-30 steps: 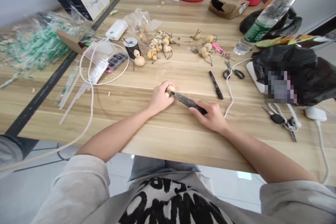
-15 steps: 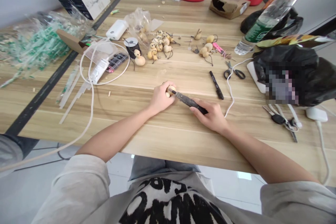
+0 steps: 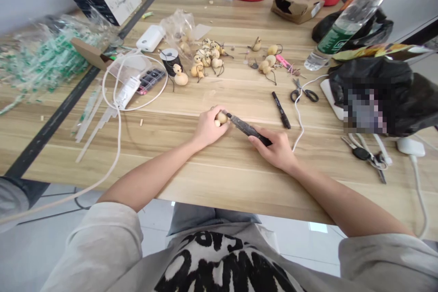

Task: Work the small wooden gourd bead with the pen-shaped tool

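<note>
My left hand (image 3: 208, 127) is closed around a small pale gourd (image 3: 222, 117), just above the table's middle. The fingers cover part of it, and its rounded side faces right. My right hand (image 3: 278, 149) grips a slim, dark grey handheld tool (image 3: 245, 127) with a narrow black tip. This tip points up and left and lies at the gourd's upper edge; whether it touches cannot be told. Farther back stand several small gourds with drawn faces and black cords (image 3: 206, 58), and a lone gourd (image 3: 181, 78) sits beside a spool of black cord (image 3: 171, 61).
To the right lie a black marker (image 3: 281, 110), scissors (image 3: 304, 95), a white cable (image 3: 299, 121) and keys (image 3: 362, 154). A plastic bottle (image 3: 337, 36) and black bags (image 3: 372, 73) stand beyond. Leftward are a looped white cable (image 3: 118, 146), a glue tube (image 3: 128, 92) and bagged green-white sticks (image 3: 58, 57).
The tool's tip has shifted from the front of the gourd to its upper edge, so more of the gourd shows. Both hands stay nearly in place.
</note>
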Tool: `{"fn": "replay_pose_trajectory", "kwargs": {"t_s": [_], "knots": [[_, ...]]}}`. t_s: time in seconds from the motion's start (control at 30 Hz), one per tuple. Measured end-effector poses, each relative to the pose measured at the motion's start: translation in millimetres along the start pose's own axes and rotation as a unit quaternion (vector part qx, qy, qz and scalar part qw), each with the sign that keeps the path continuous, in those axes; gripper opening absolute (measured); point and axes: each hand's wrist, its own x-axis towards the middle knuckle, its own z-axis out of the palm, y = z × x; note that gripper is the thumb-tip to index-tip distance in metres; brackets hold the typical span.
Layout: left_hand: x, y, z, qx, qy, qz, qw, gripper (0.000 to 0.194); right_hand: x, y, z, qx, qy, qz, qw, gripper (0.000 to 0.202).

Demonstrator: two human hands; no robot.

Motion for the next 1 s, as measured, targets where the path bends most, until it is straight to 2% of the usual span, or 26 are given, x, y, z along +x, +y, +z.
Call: {"fn": "replay_pose_trajectory", "kwargs": {"t_s": [0.3, 0.63, 1.0], "knots": [[0.5, -0.3, -0.5, -0.007, -0.009, 0.002, 1.0, 0.023, -3.3, 4.8, 3.5, -0.02, -0.021, -0.032, 0.999, 0.034], [0.6, 0.4, -0.2, -0.006, -0.005, 0.005, 1.0, 0.018, -1.2, 0.4, 1.2, -0.004, 0.002, -0.003, 1.0, 0.035], [0.6, -1.1, 0.0, 0.0, -0.013, -0.004, 1.0, 0.022, -2.5, 4.4, 3.2, -0.015, -0.019, -0.028, 0.999, 0.033]]}}
